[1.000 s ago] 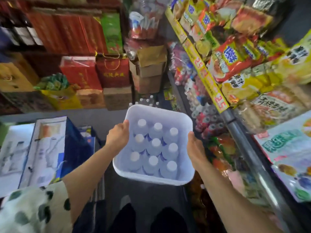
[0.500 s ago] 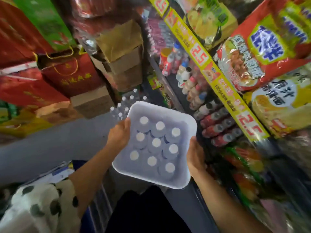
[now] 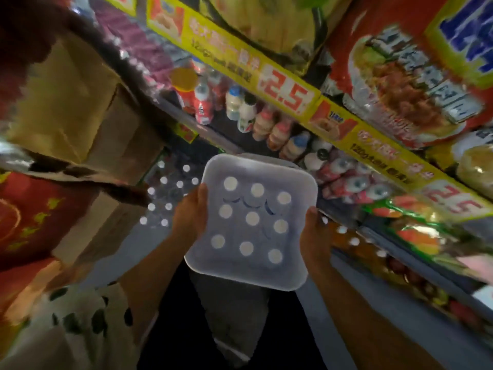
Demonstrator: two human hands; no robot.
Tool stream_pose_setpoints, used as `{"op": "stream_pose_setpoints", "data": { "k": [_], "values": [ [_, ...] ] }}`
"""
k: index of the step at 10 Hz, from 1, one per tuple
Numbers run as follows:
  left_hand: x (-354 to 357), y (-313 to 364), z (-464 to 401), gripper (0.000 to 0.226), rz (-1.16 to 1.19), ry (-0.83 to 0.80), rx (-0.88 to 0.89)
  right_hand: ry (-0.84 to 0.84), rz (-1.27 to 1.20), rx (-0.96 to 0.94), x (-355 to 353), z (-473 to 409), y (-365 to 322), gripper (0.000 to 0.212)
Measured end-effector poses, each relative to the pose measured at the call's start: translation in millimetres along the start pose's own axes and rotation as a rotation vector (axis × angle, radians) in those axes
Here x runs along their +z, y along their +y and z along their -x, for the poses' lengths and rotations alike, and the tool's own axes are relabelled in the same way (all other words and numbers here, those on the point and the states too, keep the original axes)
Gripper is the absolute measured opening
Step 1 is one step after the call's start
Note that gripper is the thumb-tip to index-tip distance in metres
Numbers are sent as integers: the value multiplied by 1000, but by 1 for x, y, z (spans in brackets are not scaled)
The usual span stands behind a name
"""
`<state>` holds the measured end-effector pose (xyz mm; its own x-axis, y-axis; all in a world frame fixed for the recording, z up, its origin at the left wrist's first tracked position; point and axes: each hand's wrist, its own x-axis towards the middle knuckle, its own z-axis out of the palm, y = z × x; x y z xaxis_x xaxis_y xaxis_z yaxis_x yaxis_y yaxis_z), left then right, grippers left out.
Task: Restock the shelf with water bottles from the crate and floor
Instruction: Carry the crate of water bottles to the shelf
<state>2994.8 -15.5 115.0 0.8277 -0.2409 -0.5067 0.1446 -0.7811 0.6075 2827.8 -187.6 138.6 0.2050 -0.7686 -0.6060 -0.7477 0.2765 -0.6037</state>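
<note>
I carry a white translucent plastic crate in front of me. Several water bottles with white caps stand upright inside it in rows. My left hand grips the crate's left rim, thumb over the edge. My right hand grips the right rim. More water bottles with white caps stand on the floor just left of the crate. The shelf runs along the right, with drink bottles on the level beside the crate.
Yellow price strips edge the shelf above the drinks; snack bags fill the upper level. Cardboard boxes and red gift bags are stacked on the left. The narrow grey floor aisle lies below the crate.
I have moved forward and closer to the shelf with the crate; the drink level and floor bottles are now nearer. Both hands keep the same grip on the crate's rims.
</note>
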Motion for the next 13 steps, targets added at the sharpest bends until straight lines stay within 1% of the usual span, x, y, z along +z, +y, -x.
{"op": "stream_pose_setpoints", "data": {
  "k": [1,2,3,4,5,6,7,8,9,10,11,12,13],
  "values": [
    [-14,-2,-34,52,-67,-91,85,121,-20,-10,39,3,11,15],
    [-24,-9,-59,50,-96,-144,162,191,-122,51,72,2,31,28],
    [-28,-18,-77,51,-127,-174,200,217,-172,130,96,9,41,44],
    [-26,-30,-90,53,-171,-222,203,238,-211,177,117,8,55,49],
    [-14,-48,-101,49,-190,-233,215,220,-247,184,132,2,68,48],
    [2,-66,-111,57,-223,-235,177,224,-215,147,143,-6,83,47],
    [18,-80,-119,90,-207,-264,110,269,-185,117,152,-15,97,46],
    [30,-97,-130,86,-62,-275,14,301,-160,85,165,-28,115,46],
    [51,-127,-164,31,-431,-235,288,328,-146,82,176,-39,127,48],
    [62,-126,-167,43,-251,-236,280,349,-186,120,185,-50,138,48],
    [74,-130,-174,50,-238,-311,308,369,-215,129,195,-59,149,49],
    [84,-135,-180,44,-232,-296,350,384,-251,164,199,-66,158,49],
    [89,-133,-175,30,-183,-268,395,386,-287,184,200,-65,162,49]
  ]
}}
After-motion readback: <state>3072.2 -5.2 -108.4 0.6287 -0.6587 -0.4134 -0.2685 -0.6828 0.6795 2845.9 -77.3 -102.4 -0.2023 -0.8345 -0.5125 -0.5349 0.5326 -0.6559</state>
